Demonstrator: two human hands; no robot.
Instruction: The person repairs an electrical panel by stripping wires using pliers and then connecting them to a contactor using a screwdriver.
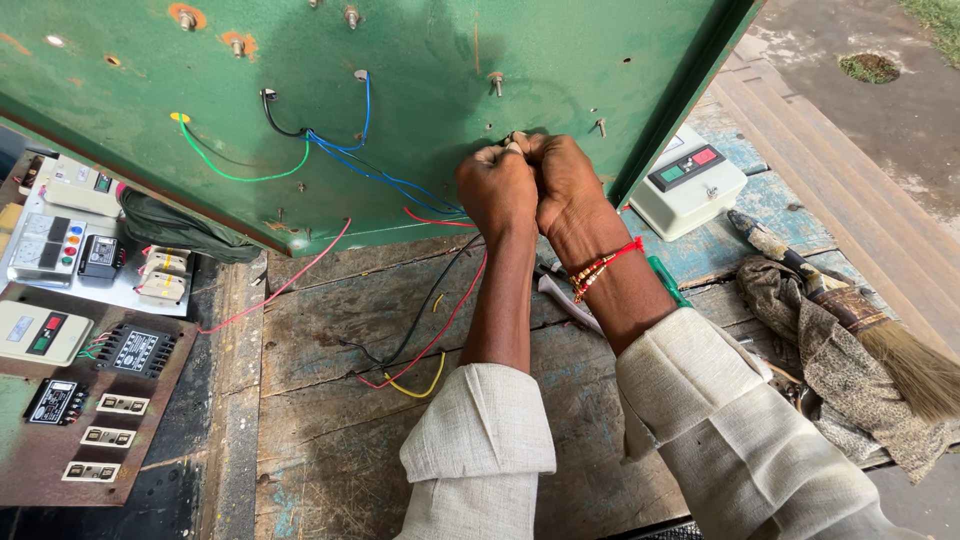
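A green metal panel [420, 110] leans upright over a worn wooden table [330, 430]. Blue, green, black and red wires [350, 150] come out of holes in it. My left hand [497, 190] and my right hand [562, 180] are pressed together against the panel near its lower right. Both are closed in fists around a small metal part at a hole [510, 142], which the fingers mostly hide. Red and orange threads circle my right wrist [600, 268].
Loose red, black and yellow wires [420, 350] trail across the table. A white switch box with red and green buttons [688, 180] sits at the right. A brush and a rag [850, 340] lie at the far right. Boards with electrical parts [80, 330] lie at left.
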